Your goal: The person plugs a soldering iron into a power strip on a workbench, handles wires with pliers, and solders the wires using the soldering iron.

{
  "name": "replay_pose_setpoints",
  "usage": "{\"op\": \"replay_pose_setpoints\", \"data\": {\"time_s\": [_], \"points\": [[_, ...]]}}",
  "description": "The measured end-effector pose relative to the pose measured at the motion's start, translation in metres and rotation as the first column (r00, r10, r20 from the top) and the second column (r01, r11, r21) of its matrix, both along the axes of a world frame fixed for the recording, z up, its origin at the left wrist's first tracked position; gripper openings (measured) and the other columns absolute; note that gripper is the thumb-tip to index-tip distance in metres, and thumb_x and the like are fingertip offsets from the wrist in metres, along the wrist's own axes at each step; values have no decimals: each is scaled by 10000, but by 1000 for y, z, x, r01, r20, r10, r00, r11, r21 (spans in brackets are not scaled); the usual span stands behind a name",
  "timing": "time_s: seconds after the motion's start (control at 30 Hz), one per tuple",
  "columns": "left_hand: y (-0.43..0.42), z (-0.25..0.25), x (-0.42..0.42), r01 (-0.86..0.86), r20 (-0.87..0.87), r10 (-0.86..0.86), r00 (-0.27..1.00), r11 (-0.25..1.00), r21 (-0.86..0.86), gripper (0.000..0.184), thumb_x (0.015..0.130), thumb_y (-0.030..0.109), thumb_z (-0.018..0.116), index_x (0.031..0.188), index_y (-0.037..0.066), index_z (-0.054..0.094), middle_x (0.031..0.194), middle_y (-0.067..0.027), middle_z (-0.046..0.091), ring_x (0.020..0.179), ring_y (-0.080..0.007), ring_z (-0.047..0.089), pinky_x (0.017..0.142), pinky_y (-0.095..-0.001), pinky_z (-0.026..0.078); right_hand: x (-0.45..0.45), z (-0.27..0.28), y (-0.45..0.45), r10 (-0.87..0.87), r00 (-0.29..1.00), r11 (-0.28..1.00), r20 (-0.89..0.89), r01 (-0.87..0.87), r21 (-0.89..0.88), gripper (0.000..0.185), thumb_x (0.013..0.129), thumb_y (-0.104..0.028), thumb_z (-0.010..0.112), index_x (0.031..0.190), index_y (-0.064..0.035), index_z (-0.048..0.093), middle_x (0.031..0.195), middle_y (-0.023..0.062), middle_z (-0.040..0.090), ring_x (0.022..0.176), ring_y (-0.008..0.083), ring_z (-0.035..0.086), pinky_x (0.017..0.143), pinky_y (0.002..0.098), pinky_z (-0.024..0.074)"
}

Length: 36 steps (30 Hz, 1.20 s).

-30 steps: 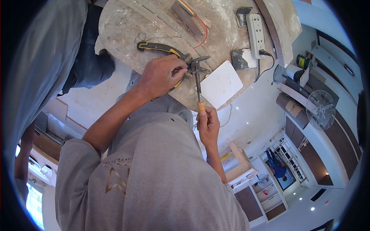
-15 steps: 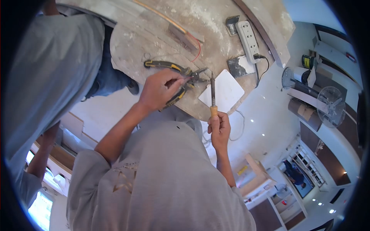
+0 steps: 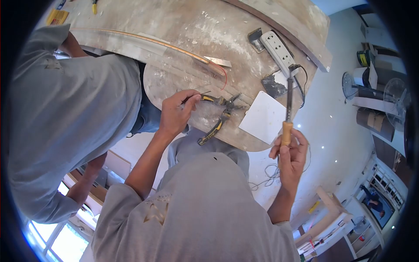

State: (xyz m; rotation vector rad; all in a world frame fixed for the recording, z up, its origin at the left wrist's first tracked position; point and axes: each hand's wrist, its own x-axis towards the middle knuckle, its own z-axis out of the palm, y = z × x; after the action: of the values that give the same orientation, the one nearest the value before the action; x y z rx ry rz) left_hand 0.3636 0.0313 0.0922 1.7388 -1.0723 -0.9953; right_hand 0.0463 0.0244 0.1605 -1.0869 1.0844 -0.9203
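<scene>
My right hand grips the wooden handle of a soldering iron, which points up beyond the table's edge, its tip overlapping the power strip in view. My left hand is closed around one handle of black-and-yellow pliers. The pliers lie with their handles spread and jaws open on the table. A thin dark sliver shows by my left fingertips; I cannot tell what it is. To the right of the pliers is a white square plate.
A white power strip with a black plug lies at the back right. A long strip with a red wire runs across the table. Another person stands on the left. A looped grey cable hangs below the table.
My right hand has moved right with the soldering iron, away from the pliers and off the white plate. My left hand has shifted from the pliers' jaws to a handle. The view has shifted.
</scene>
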Motion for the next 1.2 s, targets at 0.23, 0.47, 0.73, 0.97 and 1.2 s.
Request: {"op": "replay_pose_setpoints", "data": {"time_s": [0.23, 0.47, 0.73, 0.97, 1.2], "points": [[-29, -9, 5, 7, 180, 13, 984, 994, -111, 121, 1029, 90, 591, 1059, -19, 636, 814, -88, 653, 697, -122, 581, 655, -287, 486, 4, -3, -21, -99, 987, 990, -127, 84, -118, 448, 1041, -48, 531, 1456, -17, 364, 1164, 164, 628, 918, 179, 654, 819, 293, 506], [-56, -4, 30, 105, 433, -13, 901, 976, -189, 84, 965, 48, 657, 1025, -11, 655, 912, -148, 652, 791, -246, 634, 736, -341, 510, 48, -55, -35, -51, 998, 998, 49, 49, 41, 425, 1030, -108, 590, 1412, 36, 470, 1008, 84, 639, 813, 138, 608, 764, 268, 492], [-85, 14, 62, 265, 523, -150, 839, 952, -152, 87, 979, 73, 660, 990, -6, 695, 946, -88, 716, 827, -137, 671, 752, -283, 514, 48, -74, -42, -19, 884, 988, -468, -57, -147, 380, 977, -105, 674, 1302, 37, 538, 1022, 109, 685, 854, 149, 613, 779, 281, 503], [-38, -5, 4, -5, -514, 88, 853, 987, 161, 162, 1012, 144, 651, 1050, -11, 677, 921, -58, 713, 793, -115, 633, 743, -259, 515, 54, -70, -47, -4, 997, 1000, -79, 4, -3, 311, 1013, -118, 620, 1280, 24, 546, 965, 76, 657, 832, 120, 595, 779, 265, 486], [-27, -14, -26, -188, -632, 305, 712, 951, 247, 147, 994, 141, 674, 1008, -4, 693, 871, -39, 682, 763, -95, 612, 691, -236, 503, 26, -22, -106, 27, 987, 998, -161, -34, -45, 333, 1025, -68, 586, 1336, 1, 488, 1050, 123, 650, 820, 130, 613, 778, 264, 503]]}}
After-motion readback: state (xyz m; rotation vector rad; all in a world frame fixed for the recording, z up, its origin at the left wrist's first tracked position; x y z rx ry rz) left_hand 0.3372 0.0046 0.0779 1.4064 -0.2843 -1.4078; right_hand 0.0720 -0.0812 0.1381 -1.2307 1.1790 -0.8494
